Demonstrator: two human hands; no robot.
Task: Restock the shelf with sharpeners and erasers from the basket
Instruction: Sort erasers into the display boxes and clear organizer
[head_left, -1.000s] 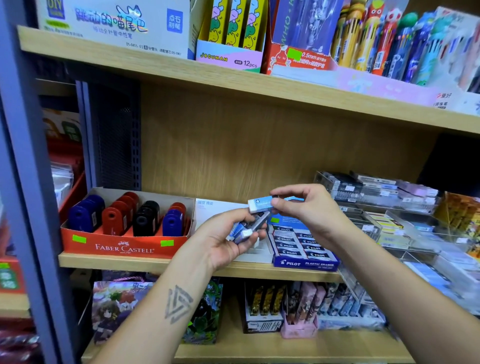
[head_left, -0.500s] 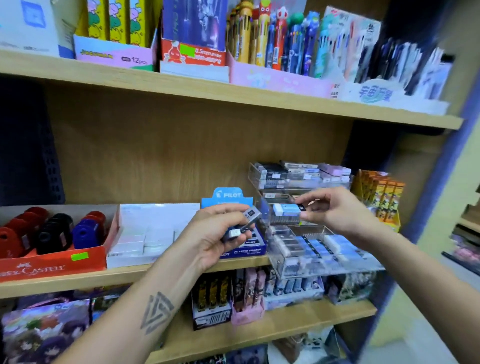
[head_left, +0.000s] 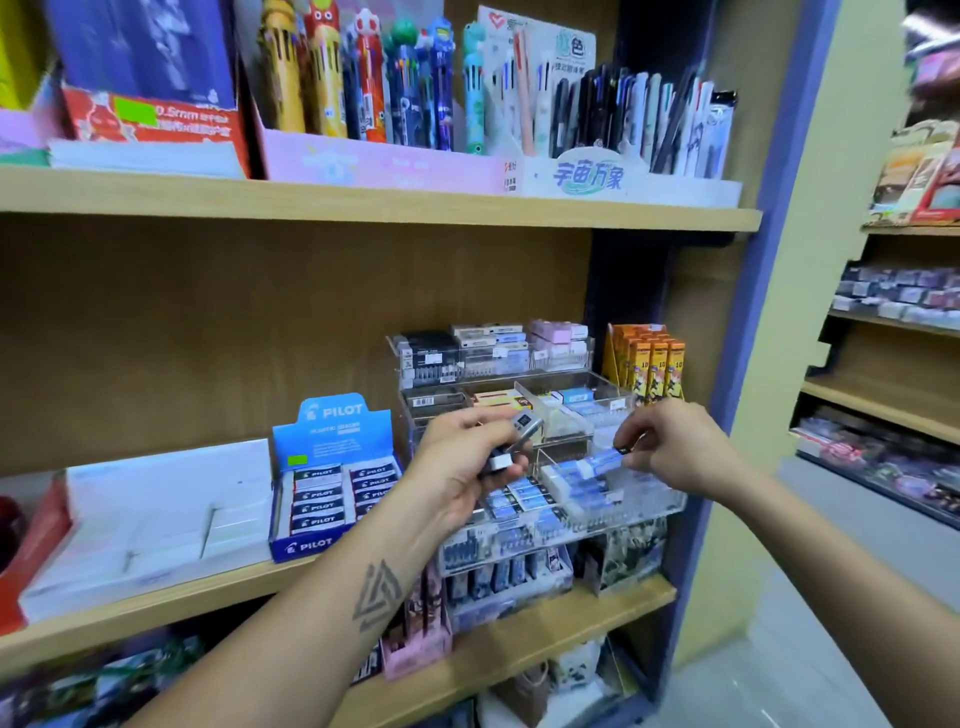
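My right hand (head_left: 670, 447) pinches a blue-and-white eraser (head_left: 597, 461) and holds it low over the front compartment of a clear acrylic tiered tray (head_left: 649, 506), where several like erasers lie. My left hand (head_left: 467, 467) grips a few small erasers (head_left: 511, 441) in grey and dark sleeves, just left of the tray. The tray stands on the middle wooden shelf (head_left: 156, 605). No basket is in sight.
A blue Pilot eraser box (head_left: 332, 483) stands left of the tray, then a flat white box (head_left: 156, 514). Orange packs (head_left: 649, 369) stand at the tray's right. Pen displays (head_left: 415, 88) fill the upper shelf. A purple shelf post (head_left: 748, 364) is to the right.
The view has swung right along the shelf. My right hand has carried the blue eraser from the Pilot box down to the clear tray's front compartment; my left hand followed with its erasers.
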